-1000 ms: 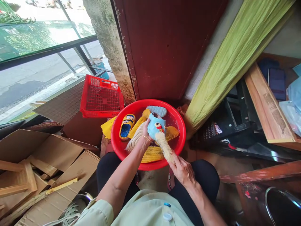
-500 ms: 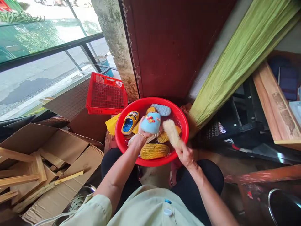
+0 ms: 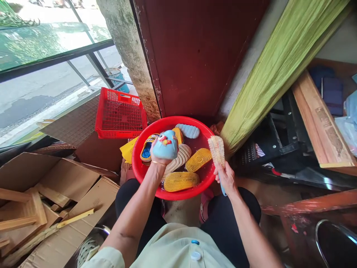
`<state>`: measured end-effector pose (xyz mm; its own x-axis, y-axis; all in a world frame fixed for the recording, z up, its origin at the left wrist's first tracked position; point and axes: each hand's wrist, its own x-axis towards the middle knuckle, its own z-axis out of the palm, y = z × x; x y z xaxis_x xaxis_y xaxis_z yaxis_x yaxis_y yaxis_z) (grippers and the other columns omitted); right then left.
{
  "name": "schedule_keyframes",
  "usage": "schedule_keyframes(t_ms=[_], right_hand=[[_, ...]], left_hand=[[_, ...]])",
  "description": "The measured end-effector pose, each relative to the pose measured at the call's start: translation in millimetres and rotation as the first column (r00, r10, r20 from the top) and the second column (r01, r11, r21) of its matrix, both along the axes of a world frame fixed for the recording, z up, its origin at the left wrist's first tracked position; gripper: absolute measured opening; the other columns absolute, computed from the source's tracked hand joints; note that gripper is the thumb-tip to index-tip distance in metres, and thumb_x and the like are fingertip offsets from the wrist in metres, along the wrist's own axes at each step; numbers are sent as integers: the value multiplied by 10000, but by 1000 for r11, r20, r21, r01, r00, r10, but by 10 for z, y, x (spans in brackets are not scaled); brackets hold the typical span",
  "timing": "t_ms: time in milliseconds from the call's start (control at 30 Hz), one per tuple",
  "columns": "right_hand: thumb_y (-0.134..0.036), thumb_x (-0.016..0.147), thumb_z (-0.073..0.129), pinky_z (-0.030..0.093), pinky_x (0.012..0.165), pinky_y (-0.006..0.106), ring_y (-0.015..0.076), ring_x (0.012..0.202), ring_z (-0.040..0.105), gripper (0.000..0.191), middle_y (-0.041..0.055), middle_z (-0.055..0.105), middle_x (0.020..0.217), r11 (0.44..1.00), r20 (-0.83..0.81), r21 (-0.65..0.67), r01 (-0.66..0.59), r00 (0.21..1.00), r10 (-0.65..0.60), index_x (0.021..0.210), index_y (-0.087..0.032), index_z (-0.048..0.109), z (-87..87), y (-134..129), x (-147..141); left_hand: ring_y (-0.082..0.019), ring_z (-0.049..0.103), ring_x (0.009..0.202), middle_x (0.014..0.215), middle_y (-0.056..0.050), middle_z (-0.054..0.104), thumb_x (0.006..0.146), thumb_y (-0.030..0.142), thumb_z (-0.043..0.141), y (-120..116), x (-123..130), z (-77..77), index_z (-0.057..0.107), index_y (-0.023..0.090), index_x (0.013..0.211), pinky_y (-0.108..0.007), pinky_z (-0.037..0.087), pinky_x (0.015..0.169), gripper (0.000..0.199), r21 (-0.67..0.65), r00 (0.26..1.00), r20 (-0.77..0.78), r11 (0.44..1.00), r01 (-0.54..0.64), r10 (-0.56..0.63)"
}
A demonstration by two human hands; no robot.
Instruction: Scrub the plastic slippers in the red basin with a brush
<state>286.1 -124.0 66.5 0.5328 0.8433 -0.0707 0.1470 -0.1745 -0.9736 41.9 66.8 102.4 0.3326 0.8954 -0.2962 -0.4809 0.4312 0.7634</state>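
A red basin point(image 3: 208, 188) holds water and several shoes: yellow soles point(image 3: 181, 181), a cream sole point(image 3: 180, 156), a grey-blue one point(image 3: 188, 130) and a yellow clog with blue lining point(image 3: 146, 149). Above its left part, my left hand point(image 3: 158, 158) grips a light blue slipper point(image 3: 165, 149) with a red and yellow decoration facing up. My right hand point(image 3: 226, 178) is closed round the blue handle of a scrub brush point(image 3: 216, 149), whose pale bristles stand upright over the basin's right rim, apart from the slipper.
A red plastic crate point(image 3: 121, 116) sits behind the basin at the left. Cardboard boxes with wood pieces point(image 3: 36, 208) lie at the lower left. A green curtain point(image 3: 273, 74) hangs at the right, near a dark red door point(image 3: 195, 56) and a wooden shelf point(image 3: 323, 123).
My left hand has moved left with the slipper and tilted it. My right hand has drawn the brush away to the right, and its bristles now point up.
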Motion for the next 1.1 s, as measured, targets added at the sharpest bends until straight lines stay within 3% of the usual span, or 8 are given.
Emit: schedule_keyframes(t_ms=[100,200,333,467,567,667,900,1100], right_hand=[[-743,854,645,430,358,190,93,408,517,536,-52,619,607,999,-64,-12,32,997,-33,931,-215,592,-27,15,80],[-756,845,652,435,369,189,94,420,532,548,-50,626,612,996,-155,-4,86,984,-85,925,-218,581,-50,51,115],[-745,819,693,433,376,184,84,426,531,554,-52,640,637,994,-232,-15,105,967,-106,955,-217,592,-59,89,96],[-738,820,689,436,381,182,83,432,536,553,-56,640,647,995,-243,-35,91,965,-97,974,-215,595,-57,100,41],[-732,836,669,436,383,187,92,443,549,535,-54,643,653,997,-244,-31,72,967,-78,971,-221,588,-49,89,20],[-715,855,654,434,390,198,92,442,541,496,-50,645,666,999,-267,44,19,964,-6,925,-231,575,-22,68,22],[-811,904,468,401,371,234,106,386,469,594,-34,583,564,992,-339,126,-30,938,72,791,-234,555,35,29,21],[-768,895,554,408,371,227,102,398,488,533,-44,606,610,994,-270,110,-8,962,37,851,-237,570,42,37,6]], left_hand=[[-336,678,1148,1215,-153,723,945,629,435,147,-144,57,610,137,1337,-510,550,999,652,-5,1000,-3,1000,-21,21],[-334,663,1196,1263,-134,716,849,566,662,286,-352,4,594,156,1397,-469,531,1042,688,172,934,-342,984,-42,100],[-382,538,1381,1459,-132,625,712,424,844,454,-593,-168,560,219,1476,-511,416,1159,840,347,509,-833,921,176,217],[-440,278,1563,1645,-178,430,757,363,799,374,-463,-313,585,231,1451,-664,174,1247,739,311,163,-949,890,333,271],[-414,156,1611,1697,-146,348,783,376,789,75,-30,-445,612,234,1403,-626,83,1287,660,464,381,-863,816,343,331],[-387,303,1567,1610,-172,470,694,393,889,-301,562,-667,621,237,1394,-491,166,1308,766,489,724,-690,748,448,16],[-481,95,1615,1713,-283,208,563,298,975,-580,1403,-1138,441,154,1530,-581,116,1286,1114,179,480,-865,800,572,-149],[-460,411,1481,1486,-233,546,451,107,951,-307,1304,-1068,473,176,1512,-513,347,1196,1165,55,742,-629,939,340,-232]])
